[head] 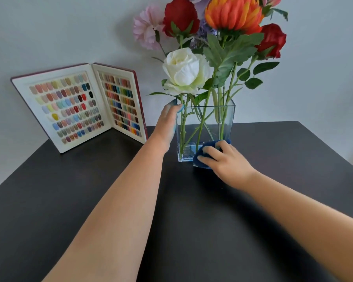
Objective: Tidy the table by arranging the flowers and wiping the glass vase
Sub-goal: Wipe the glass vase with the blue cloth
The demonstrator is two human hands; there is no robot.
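Two bare hands work at a glass vase (206, 129) of flowers (212, 37) on a dark surface (90, 200).

The vase, a clear rectangular one, stands upright toward the far side of the surface, near the wall, with green stems inside and red, orange, pink and white blooms above its rim. The left hand (168, 123) lies flat and open against the vase's left wall, fingertips up at the rim. The right hand (222, 159) is curled around a dark blue cloth (200, 157), pressing it against the vase's lower front right corner where the glass meets the surface. To the left, well apart from the vase, an open book of coloured nail samples (80, 106) stands propped against the wall.
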